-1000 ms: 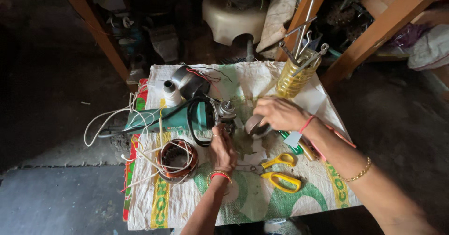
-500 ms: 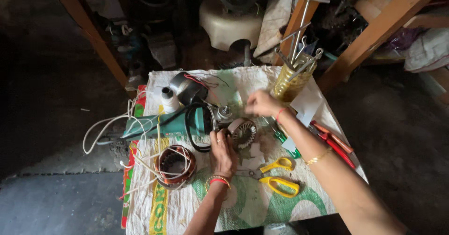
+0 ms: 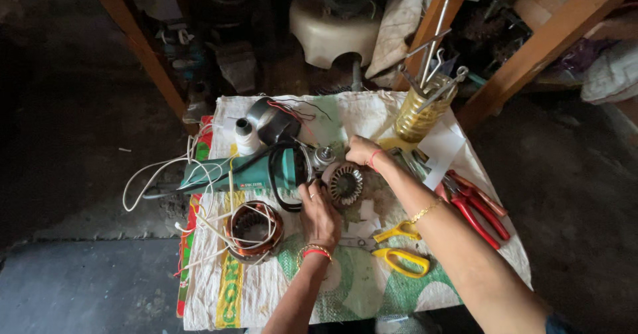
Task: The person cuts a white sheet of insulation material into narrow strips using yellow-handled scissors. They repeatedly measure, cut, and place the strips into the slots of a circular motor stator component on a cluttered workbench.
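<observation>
A green angle grinder point(image 3: 246, 174) lies on a woven sack point(image 3: 286, 294), with a black cable looped around its open end. My left hand point(image 3: 319, 214) grips that open end, its fingers beside a round finned rotor point(image 3: 345, 184). My right hand point(image 3: 362, 151) is curled on the grinder's silver metal gear head point(image 3: 325, 156), just above the rotor. The rotor sits between the two hands.
A copper-wound stator point(image 3: 252, 227) with white wires lies left of my left hand. Yellow scissors point(image 3: 399, 251) and red pliers point(image 3: 475, 204) lie to the right. A yellow container of metal tools point(image 3: 419, 111), a white spool point(image 3: 244, 134), a black housing point(image 3: 276, 124) and wooden legs point(image 3: 538, 48) stand behind.
My right hand has drawn back from the rotor up to the gear head. The rotor now shows uncovered between the hands. My left hand stays at the grinder's end.
</observation>
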